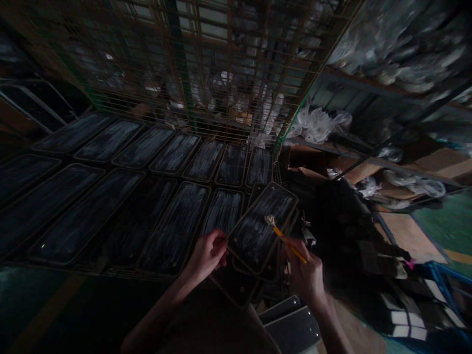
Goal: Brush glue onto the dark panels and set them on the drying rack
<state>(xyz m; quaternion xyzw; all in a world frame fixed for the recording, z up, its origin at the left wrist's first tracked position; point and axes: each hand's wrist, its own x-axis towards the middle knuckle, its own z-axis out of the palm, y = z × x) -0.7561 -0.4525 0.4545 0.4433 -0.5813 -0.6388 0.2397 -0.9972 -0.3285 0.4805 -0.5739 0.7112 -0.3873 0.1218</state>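
Observation:
My left hand (207, 254) is closed on the lower left edge of a dark rounded panel (261, 223) streaked with pale brush marks, holding it tilted above a stack of similar panels (239, 287). My right hand (305, 271) grips a small brush with an orange handle (291, 246). Its pale bristles (270, 220) rest on the panel's right side.
Several streaked panels (173, 221) lie in two rows on a wire rack (110, 268) to the left. A wire cage (221, 73) stands behind. Clear plastic bags (317, 123) and cardboard fill shelves at right. More dark panels (291, 327) sit near my knees.

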